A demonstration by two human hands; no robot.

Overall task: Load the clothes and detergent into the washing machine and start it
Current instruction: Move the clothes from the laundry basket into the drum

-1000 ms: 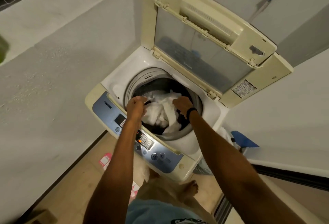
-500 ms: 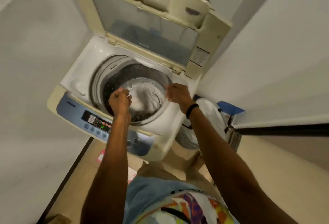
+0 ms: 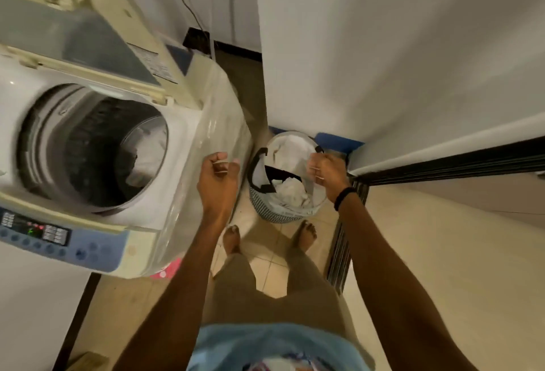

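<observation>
The top-loading washing machine (image 3: 188, 122) stands at the left with its lid (image 3: 88, 40) up. White clothes (image 3: 147, 149) lie in the drum. On the floor to its right is a striped laundry basket (image 3: 274, 214) holding white clothes (image 3: 290, 190) and a black piece. My left hand (image 3: 218, 173) hovers between the machine and the basket, fingers loosely curled, holding nothing. My right hand (image 3: 324, 170) is at the basket's right rim with curled fingers; blur hides whether it grips anything. No detergent is in view.
The lit control panel (image 3: 44, 232) runs along the machine's front edge. A white wall and a dark sliding-door track (image 3: 442, 164) close in on the right. My bare feet (image 3: 233, 238) stand on the tiles before the basket. A pink packet (image 3: 168, 270) lies by the machine's base.
Both hands have left the drum and swung right and down toward the laundry basket. The view has turned right, so the machine now sits at the left. White clothes stay in the drum.
</observation>
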